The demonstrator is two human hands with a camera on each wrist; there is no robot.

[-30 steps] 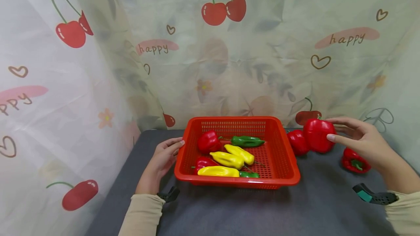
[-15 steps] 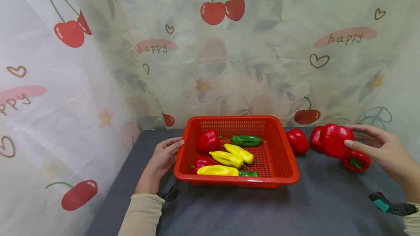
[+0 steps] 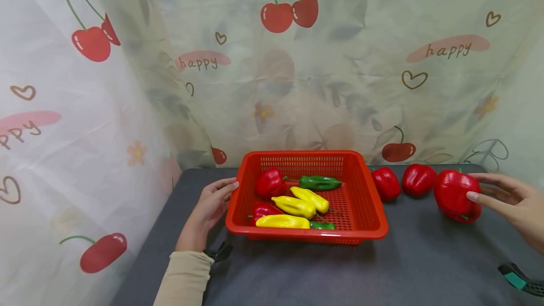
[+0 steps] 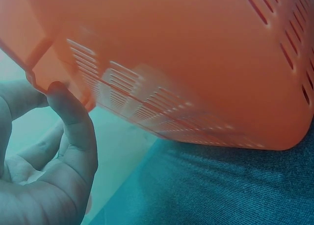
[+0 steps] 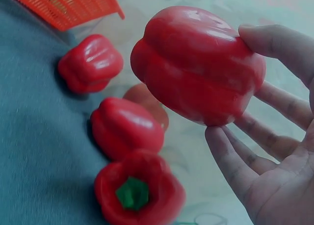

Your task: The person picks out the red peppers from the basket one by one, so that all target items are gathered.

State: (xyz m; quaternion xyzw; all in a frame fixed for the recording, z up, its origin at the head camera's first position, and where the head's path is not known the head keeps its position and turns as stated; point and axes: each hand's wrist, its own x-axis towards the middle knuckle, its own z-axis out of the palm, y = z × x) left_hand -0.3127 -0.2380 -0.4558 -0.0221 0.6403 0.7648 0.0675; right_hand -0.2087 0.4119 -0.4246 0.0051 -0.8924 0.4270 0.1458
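Note:
My left hand (image 3: pixel 214 204) grips the left rim of a red plastic basket (image 3: pixel 357 235). In the left wrist view its thumb and a curled finger (image 4: pixel 78 124) pinch the basket's edge. At the right my right hand (image 3: pixel 516 204) holds a red bell pepper (image 3: pixel 454 192) between thumb and fingertips. The right wrist view shows this held bell pepper (image 5: pixel 196 68) raised off the table. Another bell pepper (image 5: pixel 110 195), its green stem facing the camera, lies on the table; in the head view the held one mostly hides it.
Two more red bell peppers (image 3: pixel 386 184) (image 3: pixel 418 181) lie right of the basket on the dark grey table (image 3: pixel 297 273). Inside the basket are several yellow peppers (image 3: pixel 293 207), green peppers (image 3: pixel 320 182) and red bell peppers (image 3: pixel 269 183). A cherry-printed curtain (image 3: pixel 310 79) stands behind.
My right hand has carried its bell pepper rightward and slightly toward me, uncovering a bell pepper standing between it and the one beside the basket. My left hand stays on the rim.

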